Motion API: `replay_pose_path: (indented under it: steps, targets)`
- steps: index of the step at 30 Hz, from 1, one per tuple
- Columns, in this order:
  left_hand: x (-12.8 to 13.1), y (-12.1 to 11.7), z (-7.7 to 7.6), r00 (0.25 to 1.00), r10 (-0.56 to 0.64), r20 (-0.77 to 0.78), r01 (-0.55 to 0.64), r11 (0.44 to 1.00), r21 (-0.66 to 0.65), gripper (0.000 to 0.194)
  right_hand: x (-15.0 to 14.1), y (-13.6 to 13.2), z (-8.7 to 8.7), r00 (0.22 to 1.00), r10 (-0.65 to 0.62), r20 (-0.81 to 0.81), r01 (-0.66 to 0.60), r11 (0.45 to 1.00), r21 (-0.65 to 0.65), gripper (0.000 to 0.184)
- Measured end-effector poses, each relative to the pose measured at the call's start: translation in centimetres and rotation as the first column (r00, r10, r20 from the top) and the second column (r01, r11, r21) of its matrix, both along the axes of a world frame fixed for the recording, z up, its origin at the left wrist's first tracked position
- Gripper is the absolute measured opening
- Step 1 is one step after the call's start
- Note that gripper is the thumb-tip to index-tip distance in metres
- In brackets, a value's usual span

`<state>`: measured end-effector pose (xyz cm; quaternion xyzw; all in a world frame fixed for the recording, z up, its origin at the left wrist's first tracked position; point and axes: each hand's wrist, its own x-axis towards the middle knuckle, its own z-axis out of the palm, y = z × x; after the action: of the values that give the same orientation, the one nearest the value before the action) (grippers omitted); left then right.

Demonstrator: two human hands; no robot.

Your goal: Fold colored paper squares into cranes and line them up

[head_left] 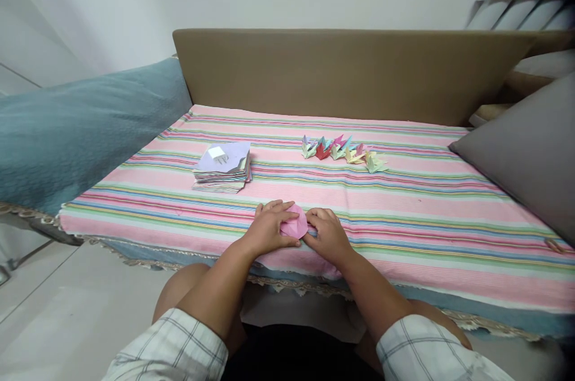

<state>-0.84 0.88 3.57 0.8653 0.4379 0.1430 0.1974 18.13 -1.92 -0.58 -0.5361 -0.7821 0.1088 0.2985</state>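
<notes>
A piece of folded pink paper (pixel 294 223) lies low over the striped cloth near its front edge, between my two hands. My left hand (pixel 273 226) grips it from the left, with the index finger across its top and the thumb at its lower edge. At the paper's right edge, the thumb and fingers of my right hand (pixel 329 235) pinch the rim. Part of the paper is hidden under my left fingers. Beyond my hands, several folded paper cranes (pixel 338 151) in mixed colours stand in a cluster. To the left is a stack of square paper sheets (pixel 223 177).
A white plug adapter (pixel 218 155) rests on the paper stack. The striped cloth (pixel 413 189) covers the seat, backed by a brown board (pixel 336 72). A grey cushion (pixel 530 153) is at the right, a blue-covered armrest (pixel 90 129) at the left.
</notes>
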Motion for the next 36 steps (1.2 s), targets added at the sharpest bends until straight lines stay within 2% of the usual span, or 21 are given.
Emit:
replay_pose_path:
  steps: [8, 11, 14, 17, 21, 25, 30, 36]
  targets:
    - [0.2, -0.2, 0.2, 1.0, -0.026, 0.0, 0.026, 1.0, 0.016, 0.047, 0.3, -0.1, 0.2, 0.998, 0.004, -0.069, -0.006, 1.0, -0.031, 0.02]
    - [0.2, -0.3, 0.3, 0.999, -0.041, -0.026, 0.042, 0.999, 0.019, 0.046, 0.6, -0.1, 0.4, 0.969, 0.015, -0.248, -0.032, 0.997, -0.068, 0.026]
    - [0.5, -0.4, 0.4, 0.996, -0.055, -0.064, 0.058, 0.997, 0.045, 0.043, 0.9, -0.2, 0.6, 0.873, -0.016, -0.488, -0.056, 0.99, -0.132, 0.026]
    - [0.9, -0.6, 0.6, 0.994, -0.055, -0.091, 0.064, 0.993, 0.098, 0.039, 0.9, -0.3, 0.6, 0.817, -0.057, -0.574, -0.059, 0.982, -0.182, 0.025]
    - [1.4, -0.6, 0.8, 0.991, -0.067, -0.117, 0.085, 0.984, 0.156, 0.033, 0.7, -0.1, 0.5, 0.839, -0.114, -0.532, 0.005, 0.979, -0.202, 0.028]
    - [1.6, -0.6, 0.8, 0.992, -0.072, -0.099, 0.09, 0.978, 0.186, 0.031, 0.6, 0.1, 0.4, 0.88, -0.136, -0.455, 0.075, 0.986, -0.151, 0.019]
    - [1.5, -0.7, 1.0, 0.998, -0.041, -0.043, 0.047, 0.986, 0.163, 0.038, 0.8, 0.2, 0.5, 0.913, -0.115, -0.391, 0.076, 0.99, -0.115, 0.02]
    - [1.1, -0.9, 0.7, 0.999, -0.012, -0.031, 0.017, 0.987, 0.162, 0.025, 0.8, 0.3, 0.5, 0.932, -0.117, -0.344, 0.085, 0.991, -0.107, 0.022]
